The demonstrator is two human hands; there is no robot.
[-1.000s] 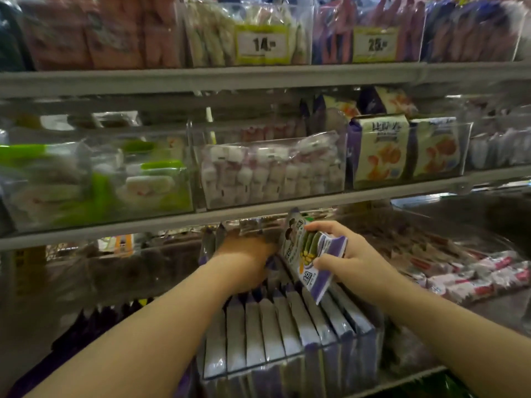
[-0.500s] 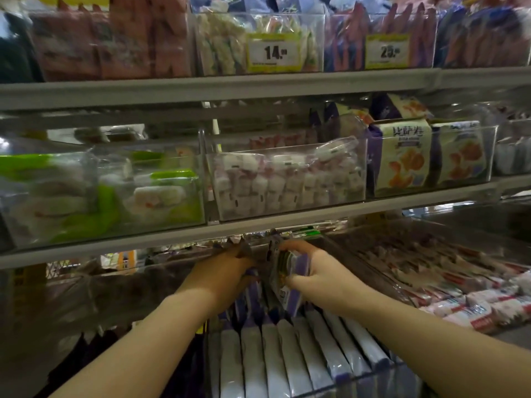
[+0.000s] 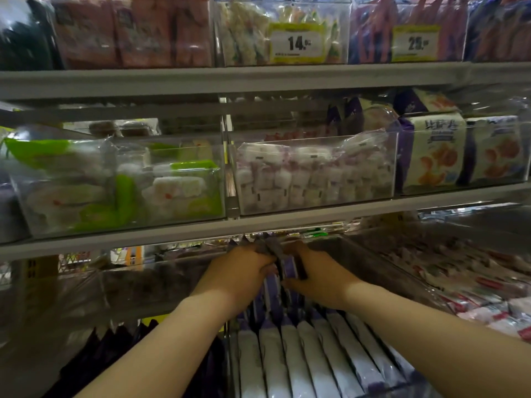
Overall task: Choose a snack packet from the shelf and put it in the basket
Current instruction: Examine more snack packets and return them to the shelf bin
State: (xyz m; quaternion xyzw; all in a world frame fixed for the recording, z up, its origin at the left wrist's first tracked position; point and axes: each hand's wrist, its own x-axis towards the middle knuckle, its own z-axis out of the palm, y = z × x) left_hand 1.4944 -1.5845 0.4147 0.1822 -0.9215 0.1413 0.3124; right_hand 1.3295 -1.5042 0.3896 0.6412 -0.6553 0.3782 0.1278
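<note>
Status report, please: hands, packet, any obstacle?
Left hand and right hand both gripping purple packet at back of the row. No basket visible. Upper shelf close above.

Overall illumination is dim and uneven. The upper shelves receive the most light; the price tags [image 3: 296, 43] read clearly. Glare streaks cross the clear plastic bins [image 3: 316, 173] on the middle shelf. The lower shelf lies in shadow, darkest at the near left. Motion blur softens packet lettering throughout. Wide-angle distortion bows the shelf edges [image 3: 258, 79] and stretches detail toward the left and right borders.
</note>
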